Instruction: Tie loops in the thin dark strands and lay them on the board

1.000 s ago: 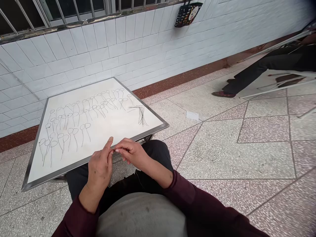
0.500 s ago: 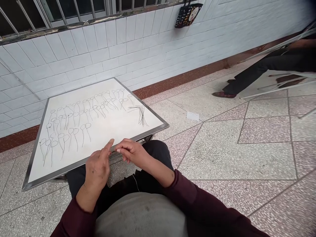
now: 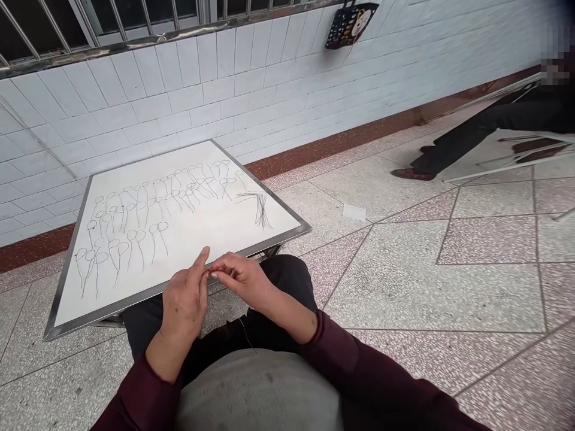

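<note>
Both hands meet over the near edge of a white-topped table (image 3: 202, 230). My left hand (image 3: 185, 299) has one finger stretched forward while its other fingertips press together. Touching it, my right hand (image 3: 240, 276) is closed in a pinch. Whatever lies between the fingertips is too small or hidden to make out. Thin dark wires with looped ends (image 3: 119, 248) lie in rows on the tabletop. At its right side is a loose bunch of straight dark wires (image 3: 262, 212).
A metal rim (image 3: 108, 311) borders the table. Behind it stands a white tiled wall (image 3: 179, 96) with a barred window and a hanging patterned bag (image 3: 351, 25). A white paper (image 3: 354, 213) lies on the floor. Another person's legs (image 3: 467, 134) extend from a chair at right.
My left hand has shifted slightly right, and its fingertips now meet those of my right hand. The wires on the table stay where they were; the view has moved a little.
</note>
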`<state>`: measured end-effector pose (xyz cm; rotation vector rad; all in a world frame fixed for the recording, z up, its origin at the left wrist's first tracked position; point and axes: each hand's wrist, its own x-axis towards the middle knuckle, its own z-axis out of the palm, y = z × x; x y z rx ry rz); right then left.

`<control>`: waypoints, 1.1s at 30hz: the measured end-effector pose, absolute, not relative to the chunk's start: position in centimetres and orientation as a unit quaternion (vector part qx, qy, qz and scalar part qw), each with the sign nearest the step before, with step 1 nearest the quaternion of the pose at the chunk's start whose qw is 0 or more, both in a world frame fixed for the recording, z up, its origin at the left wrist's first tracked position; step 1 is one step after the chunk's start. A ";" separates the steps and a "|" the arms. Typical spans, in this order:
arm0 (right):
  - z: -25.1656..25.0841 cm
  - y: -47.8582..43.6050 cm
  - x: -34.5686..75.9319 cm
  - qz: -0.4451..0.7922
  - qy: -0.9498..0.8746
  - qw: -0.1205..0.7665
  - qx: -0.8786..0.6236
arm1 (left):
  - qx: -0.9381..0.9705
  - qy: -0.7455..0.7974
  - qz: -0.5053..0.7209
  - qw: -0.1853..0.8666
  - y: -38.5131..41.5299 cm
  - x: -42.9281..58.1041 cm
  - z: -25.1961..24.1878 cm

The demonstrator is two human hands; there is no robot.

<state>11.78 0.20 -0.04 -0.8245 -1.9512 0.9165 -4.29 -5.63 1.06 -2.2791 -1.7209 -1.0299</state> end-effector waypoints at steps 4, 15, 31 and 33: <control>-0.2 -0.2 11.5 0.420 -0.724 0.409 -0.363 | -0.738 -0.568 -0.359 0.066 -5.6 -4.2 1.2; -0.2 -0.2 11.8 0.595 -0.638 0.379 -0.308 | -0.742 -0.547 -0.377 0.084 -5.3 -4.3 1.5; -0.6 0.1 11.8 0.843 -0.357 0.328 -0.232 | -0.719 -0.554 -0.420 0.022 -5.8 -3.9 2.6; -0.5 0.0 11.7 0.841 -0.353 0.335 -0.236 | -0.720 -0.554 -0.416 0.031 -5.8 -3.8 2.7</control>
